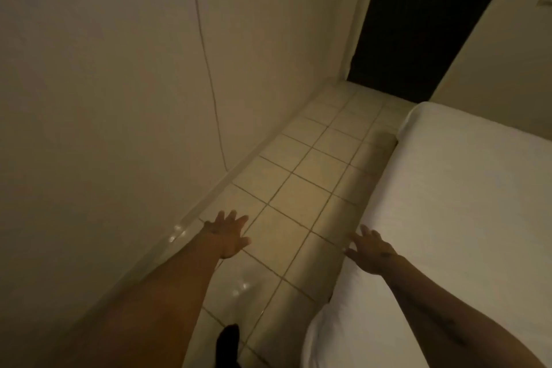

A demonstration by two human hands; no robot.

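My left hand [228, 233] is stretched out over the tiled floor [301, 188], fingers spread and straight, holding nothing. My right hand [372, 249] reaches forward at the left edge of a bed with a white sheet [466, 203], its fingers spread and straight. Whether it touches the sheet I cannot tell. Both forearms are bare.
A plain wall [104, 98] with a thin cable [209, 75] running down it stands on the left. A narrow strip of floor runs between wall and bed towards a dark doorway [418, 18]. A foot in a dark sock [228, 340] is on the tiles below.
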